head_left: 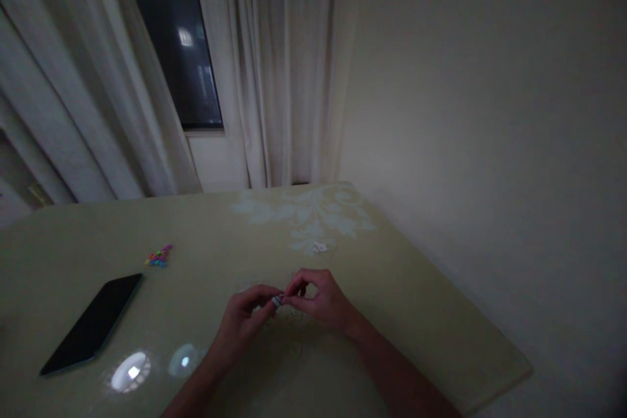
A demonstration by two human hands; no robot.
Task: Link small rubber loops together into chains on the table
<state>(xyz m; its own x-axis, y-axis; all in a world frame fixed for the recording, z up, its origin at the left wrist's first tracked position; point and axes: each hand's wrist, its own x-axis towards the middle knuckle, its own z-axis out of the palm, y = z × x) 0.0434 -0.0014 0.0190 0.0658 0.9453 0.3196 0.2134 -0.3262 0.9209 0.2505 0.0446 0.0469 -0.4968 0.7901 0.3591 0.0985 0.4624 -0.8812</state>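
Note:
Over the front middle of the table, my left hand (249, 313) pinches a small whitish piece with dark marks (277, 300) between thumb and fingertips. From the other side my right hand (316, 297) closes thumb and forefinger on the right end of the same piece. It is too small and dim to tell its kind, and the fingertips cover part of it. A little beyond my right hand lies a small white scrap with dark marks (320, 247), perhaps crumpled paper.
The glossy pale table (206, 235) carries a white leaf pattern at its far end. At the left lie a dark tablet (95, 323) and a little heap of bright coloured bits (158, 256). Curtains (289, 65) hang behind; a wall (465, 130) borders the right edge.

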